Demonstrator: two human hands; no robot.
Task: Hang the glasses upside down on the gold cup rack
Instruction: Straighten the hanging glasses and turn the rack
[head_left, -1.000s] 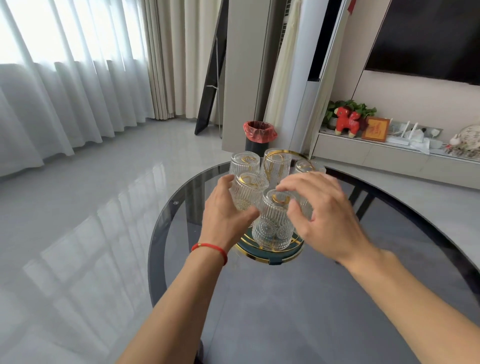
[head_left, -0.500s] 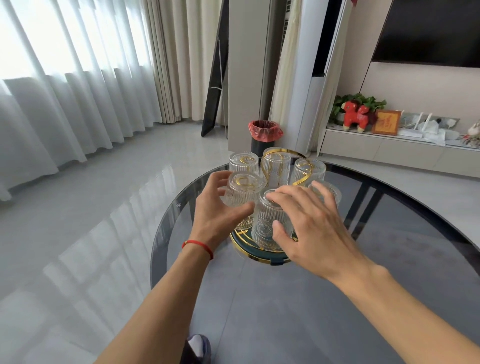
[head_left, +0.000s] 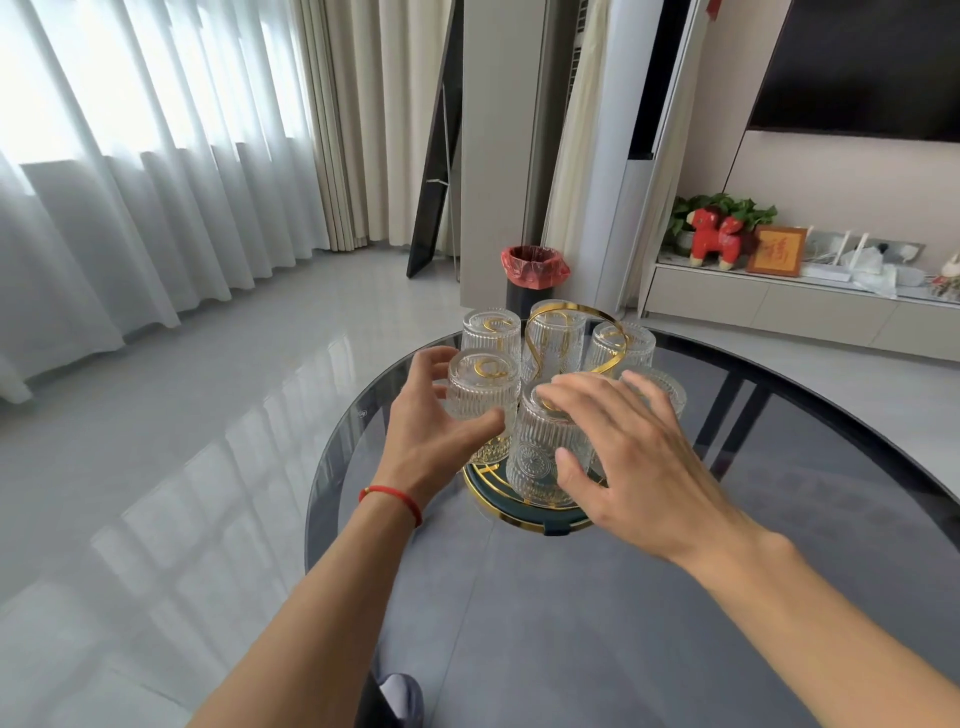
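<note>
Several ribbed clear glasses hang upside down on the gold cup rack (head_left: 608, 321), which has a looped handle and a dark round base with a gold rim (head_left: 519, 516). My left hand (head_left: 436, 436) is loosely cupped around the front-left glass (head_left: 483, 397), fingers spread at its left side and thumb across its front. My right hand (head_left: 628, 452) lies splayed over the front glass (head_left: 535, 457), fingertips on its upturned bottom and thumb against its side. It partly hides the front-right glass (head_left: 667, 387). Neither hand lifts a glass.
The rack stands near the far edge of a round dark glass table (head_left: 623, 597). Behind it on the floor is a bin with a red bag (head_left: 535, 267). A low TV cabinet (head_left: 810, 312) runs along the right wall. Sheer curtains hang on the left.
Both hands have loosened: the left hand's grip on the front-left glass has spread apart, and the right hand's fingers have flattened over the front glass. The view has shifted slightly.
</note>
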